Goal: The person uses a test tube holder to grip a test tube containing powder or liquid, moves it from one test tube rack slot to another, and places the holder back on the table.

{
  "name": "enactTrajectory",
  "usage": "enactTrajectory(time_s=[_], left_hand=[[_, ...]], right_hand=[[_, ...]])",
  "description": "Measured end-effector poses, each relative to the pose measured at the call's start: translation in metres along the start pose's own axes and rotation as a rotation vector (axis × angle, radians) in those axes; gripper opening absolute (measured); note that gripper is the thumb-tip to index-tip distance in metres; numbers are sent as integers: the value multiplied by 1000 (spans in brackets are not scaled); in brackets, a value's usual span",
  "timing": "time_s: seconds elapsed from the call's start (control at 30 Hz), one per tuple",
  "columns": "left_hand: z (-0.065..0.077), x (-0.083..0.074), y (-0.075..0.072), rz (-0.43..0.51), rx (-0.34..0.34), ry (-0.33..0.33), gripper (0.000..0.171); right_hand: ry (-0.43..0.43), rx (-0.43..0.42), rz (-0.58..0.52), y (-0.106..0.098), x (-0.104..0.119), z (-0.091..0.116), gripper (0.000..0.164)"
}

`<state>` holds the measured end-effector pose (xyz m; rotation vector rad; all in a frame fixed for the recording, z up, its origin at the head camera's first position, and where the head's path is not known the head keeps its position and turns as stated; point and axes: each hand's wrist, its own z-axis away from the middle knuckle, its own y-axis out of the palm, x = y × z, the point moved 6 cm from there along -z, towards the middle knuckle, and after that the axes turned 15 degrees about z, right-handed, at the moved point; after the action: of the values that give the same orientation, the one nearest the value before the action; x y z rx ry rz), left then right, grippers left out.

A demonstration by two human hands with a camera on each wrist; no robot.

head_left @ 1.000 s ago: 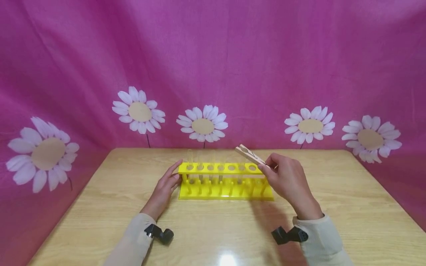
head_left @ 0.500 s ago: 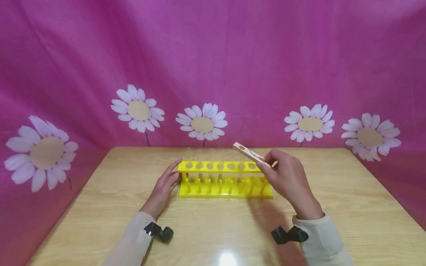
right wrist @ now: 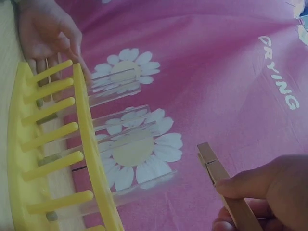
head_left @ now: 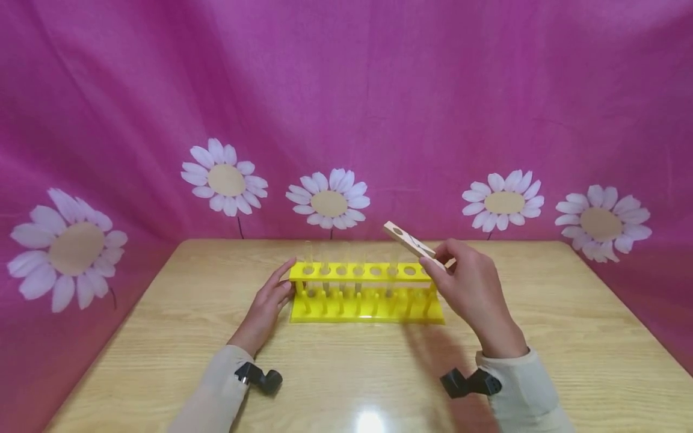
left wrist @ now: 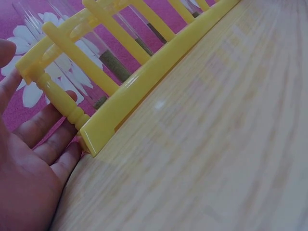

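A yellow test tube rack [head_left: 346, 314] stands on the table, bearing several clear glass test tubes [right wrist: 149, 185] upright in its holes. Dark greenish matter [left wrist: 113, 66] shows at the bottoms of some tubes. My left hand [head_left: 265, 304] rests against the rack's left end, its fingers extended behind the end post and touching it. My right hand [head_left: 472, 291] pinches a wooden test tube clamp [head_left: 409, 242], like a large clothespin, between thumb and fingers. The clamp slants up to the left over the rack's right side, its tip above the bar and around nothing.
The light wood table [head_left: 346, 373] ends at a back edge against a magenta cloth [head_left: 379, 108] printed with white daisies [head_left: 327, 203]. A black wrist mount [head_left: 471, 383] sits on the right sleeve, another black mount [head_left: 258, 379] on the left one.
The clamp has turned in my right hand, and its tip has risen slightly, a little to the right of where it was half a second ago. My left hand stays in place.
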<state>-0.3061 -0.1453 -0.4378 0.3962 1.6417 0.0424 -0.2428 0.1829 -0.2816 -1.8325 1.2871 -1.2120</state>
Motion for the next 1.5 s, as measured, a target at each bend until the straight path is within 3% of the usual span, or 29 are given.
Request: enactTrajectory(time_s=[0.3,0.57,1.03,1.27,1.5], left_hand=[[0,0,1,-15,2,8,46],[0,1,1,3,-6,-23,47],[0,-3,1,-4,-13,4,46],[0,2,-3,-55,-14,-15,46],[-2,5,-5,-113,-19,-6,49]], right_hand=[[38,22,5,-2,-10,-1,22],[80,55,22,-8,-22,-2,30],[96,-60,91,-18,-34,-8,28],[150,5,111,-13,-45,-7,30],[148,30,113,-12,-52,-8,29]])
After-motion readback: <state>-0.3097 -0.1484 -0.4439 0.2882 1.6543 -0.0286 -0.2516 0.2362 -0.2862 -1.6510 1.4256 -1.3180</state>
